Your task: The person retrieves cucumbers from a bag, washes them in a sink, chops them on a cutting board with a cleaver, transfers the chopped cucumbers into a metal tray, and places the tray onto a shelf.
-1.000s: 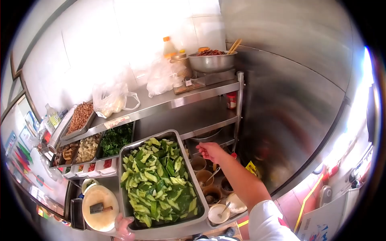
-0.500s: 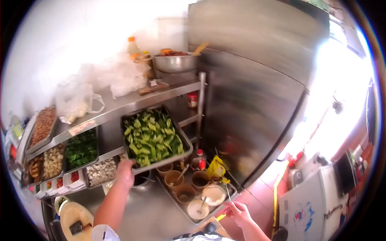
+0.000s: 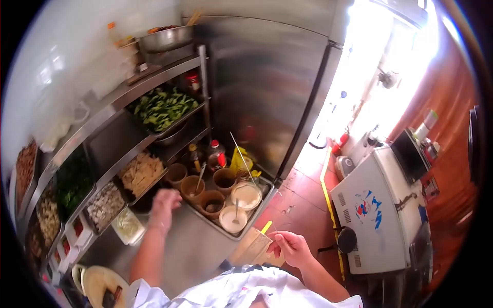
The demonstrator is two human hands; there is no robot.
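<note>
My left hand is over the steel counter at the left edge of the seasoning tray, fingers loosely apart with nothing visible in them. The metal tray of cut green vegetable pieces, which look like peppers, rests on the middle shelf beyond it. My right hand is in front of the seasoning tray, with thumb and fingers pinched on a thin stick, of which only a short bit shows. In the seasoning tray stand several brown tubs and a white-filled bowl with a spoon.
Shelves at left hold trays of leafy greens, white diced pieces and pale shreds. A white container is on the counter. A cutting board is near my body. A steel fridge stands behind; a white cabinet is at right.
The tray of green pieces has gone onto the shelf, and my left hand has let go of it and drawn back. The view has turned right. My right hand still pinches the stick.
</note>
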